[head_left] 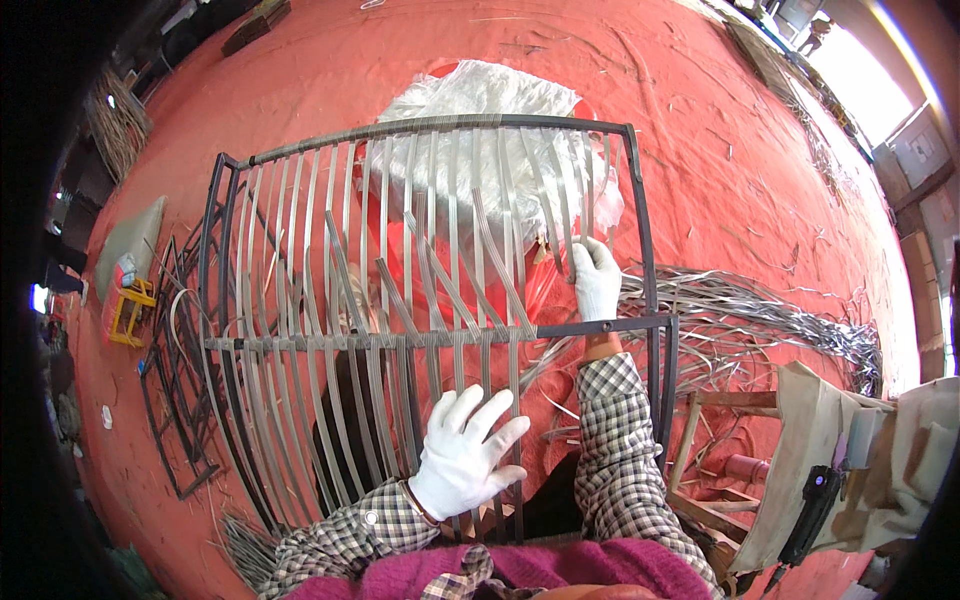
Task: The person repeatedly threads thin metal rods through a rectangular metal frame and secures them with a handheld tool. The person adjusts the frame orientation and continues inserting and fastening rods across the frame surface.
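Observation:
A dark metal frame (pixel 640 230) stands before me, strung with rows of flat grey strips (pixel 290 250) running from its far bar to its middle bar and down toward me. Several strips stick up with loose ends near the middle. My right hand (pixel 597 284), in a white glove, reaches past the middle bar at the right and pinches a grey strip between thumb and fingers. Nearer to me, my left hand (pixel 466 456), also gloved in white, lies over the lower strips with its fingers spread. Whether it touches them I cannot tell.
Behind the frame lies a white plastic-wrapped bundle (pixel 480 92) on the red floor. Loose grey strips (pixel 760 320) spread out at right, beside a cloth-draped wooden stand (pixel 735 400) with a black power tool (pixel 812 512). Dark frames (pixel 180 420) and a yellow stool (pixel 128 312) stand left.

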### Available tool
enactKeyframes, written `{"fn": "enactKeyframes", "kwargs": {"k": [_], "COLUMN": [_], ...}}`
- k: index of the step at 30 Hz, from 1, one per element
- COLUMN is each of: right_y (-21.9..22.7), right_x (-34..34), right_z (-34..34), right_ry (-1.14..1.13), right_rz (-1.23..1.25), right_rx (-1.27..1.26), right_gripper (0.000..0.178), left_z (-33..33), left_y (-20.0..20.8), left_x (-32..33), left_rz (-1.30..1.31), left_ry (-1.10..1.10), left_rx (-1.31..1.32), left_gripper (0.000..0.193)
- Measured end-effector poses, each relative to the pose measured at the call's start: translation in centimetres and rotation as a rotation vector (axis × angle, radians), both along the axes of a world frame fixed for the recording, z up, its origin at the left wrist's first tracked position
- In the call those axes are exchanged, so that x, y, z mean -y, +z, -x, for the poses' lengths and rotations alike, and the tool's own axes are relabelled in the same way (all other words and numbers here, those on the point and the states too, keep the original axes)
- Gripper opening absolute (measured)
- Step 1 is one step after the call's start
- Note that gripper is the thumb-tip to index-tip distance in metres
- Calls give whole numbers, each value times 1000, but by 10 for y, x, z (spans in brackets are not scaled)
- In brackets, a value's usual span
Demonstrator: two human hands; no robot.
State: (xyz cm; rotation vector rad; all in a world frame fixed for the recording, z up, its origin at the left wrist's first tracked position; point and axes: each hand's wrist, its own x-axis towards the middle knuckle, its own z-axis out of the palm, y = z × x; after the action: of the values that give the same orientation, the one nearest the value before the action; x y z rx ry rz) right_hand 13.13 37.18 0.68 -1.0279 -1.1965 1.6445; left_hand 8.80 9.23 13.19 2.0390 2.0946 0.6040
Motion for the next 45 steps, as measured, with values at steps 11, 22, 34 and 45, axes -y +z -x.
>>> {"fn": "enactKeyframes", "kwargs": {"k": [11, 22, 34, 45], "right_y": [-43, 110, 108, 89], "right_x": [46, 173, 341, 342], "right_z": [-31, -185, -217, -210], "right_ry": [-4, 150, 637, 670], "right_rz": [-273, -760, -799, -998], "right_rx": [432, 690, 765, 896], "right_gripper": [28, 25, 38, 38], "left_z": [1, 5, 56, -45], "left_y": [0, 18, 309, 334], "left_x": [1, 8, 136, 252], "left_rz": [-6, -190, -877, -477], "left_ry": [-13, 36, -676, 291], "left_rx": [-73, 52, 420, -1243], "left_gripper": [63, 62, 72, 38]}}
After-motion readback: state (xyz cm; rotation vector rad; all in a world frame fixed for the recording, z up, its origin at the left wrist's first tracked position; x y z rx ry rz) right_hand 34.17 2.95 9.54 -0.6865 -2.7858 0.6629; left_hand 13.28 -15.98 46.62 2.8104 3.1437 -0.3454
